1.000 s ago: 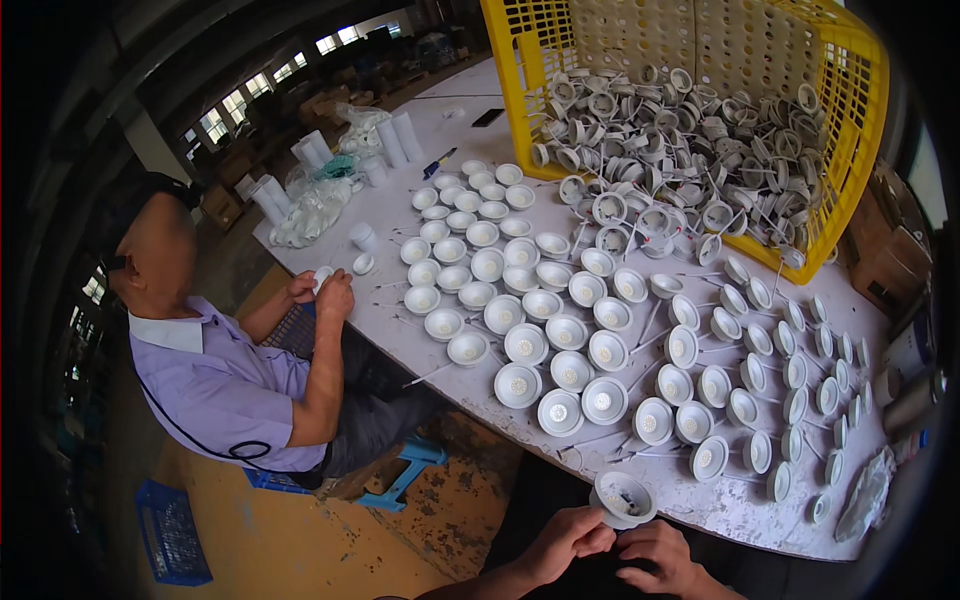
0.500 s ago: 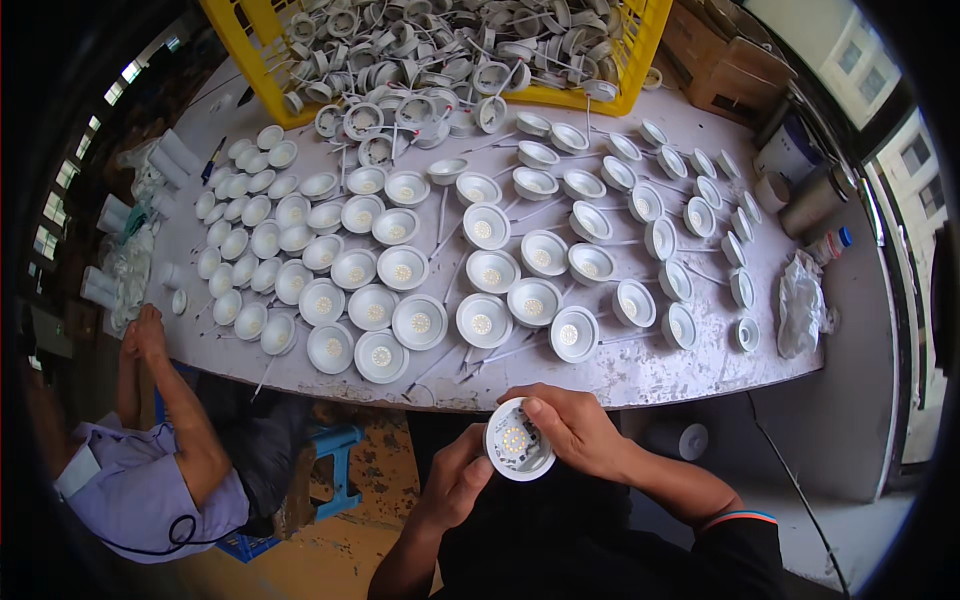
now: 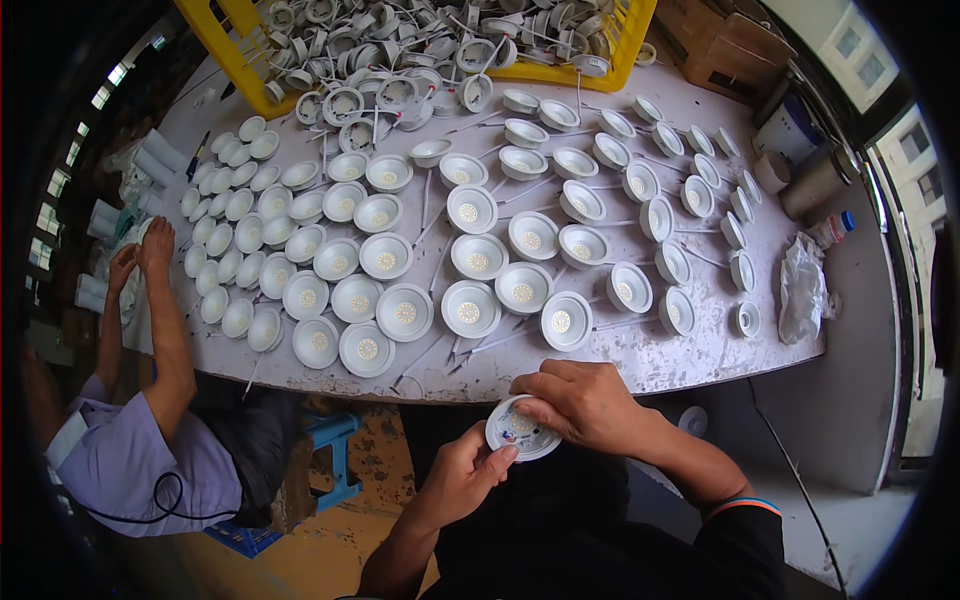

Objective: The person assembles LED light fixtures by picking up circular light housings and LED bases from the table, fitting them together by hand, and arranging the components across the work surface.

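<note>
Head: hands (image 3: 590, 405) pinch round lamp (image 3: 522, 428).

item: small round white downlight fixture (image 3: 520, 428), shallow cup shape with a flat rim
face: I see the open side turned up, pale disc with small dots inside
pose: roughly level, tilted slightly toward me
grip: pinched between my left hand (image 3: 462, 478) at its lower-left rim and my right hand (image 3: 585, 403) over its right and top edge
place: below table edge, above my lap
</note>
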`<action>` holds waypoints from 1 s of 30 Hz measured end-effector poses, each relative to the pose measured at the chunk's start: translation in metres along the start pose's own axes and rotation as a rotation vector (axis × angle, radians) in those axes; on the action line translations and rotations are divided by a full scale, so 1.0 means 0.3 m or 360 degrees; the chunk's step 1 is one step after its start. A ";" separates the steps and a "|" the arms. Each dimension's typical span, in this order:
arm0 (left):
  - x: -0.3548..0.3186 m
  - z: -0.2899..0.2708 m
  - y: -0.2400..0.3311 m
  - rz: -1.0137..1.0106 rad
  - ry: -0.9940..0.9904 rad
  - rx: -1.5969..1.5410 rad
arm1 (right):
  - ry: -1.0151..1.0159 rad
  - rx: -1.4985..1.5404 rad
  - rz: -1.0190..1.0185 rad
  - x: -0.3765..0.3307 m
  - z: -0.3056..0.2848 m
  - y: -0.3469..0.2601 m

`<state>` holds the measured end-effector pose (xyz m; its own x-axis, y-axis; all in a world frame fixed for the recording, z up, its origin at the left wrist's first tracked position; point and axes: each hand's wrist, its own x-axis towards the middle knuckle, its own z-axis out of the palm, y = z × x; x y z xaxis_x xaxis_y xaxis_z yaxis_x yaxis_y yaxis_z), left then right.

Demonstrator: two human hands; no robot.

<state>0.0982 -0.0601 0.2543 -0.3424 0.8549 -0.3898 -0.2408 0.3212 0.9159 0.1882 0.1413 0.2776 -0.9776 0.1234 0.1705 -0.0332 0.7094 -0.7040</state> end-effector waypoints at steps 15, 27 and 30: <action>0.053 0.011 -0.038 -0.0001 0.0229 -0.0161 | -0.0070 0.1011 0.0576 -0.071 0.057 0.040; 0.140 -0.014 -0.224 0.0033 0.0314 0.0641 | 0.0874 0.0754 0.0543 -0.278 -0.085 0.158; 0.145 0.008 -0.210 0.0031 0.0405 0.0554 | 0.1453 -0.0218 0.0890 -0.456 -0.302 0.349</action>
<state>0.1006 -0.0422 0.1799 -0.5672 0.7485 -0.3437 0.0735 0.4616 0.8840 0.3371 0.2617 0.2430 -0.3208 0.8846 0.3385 0.4488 0.4567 -0.7681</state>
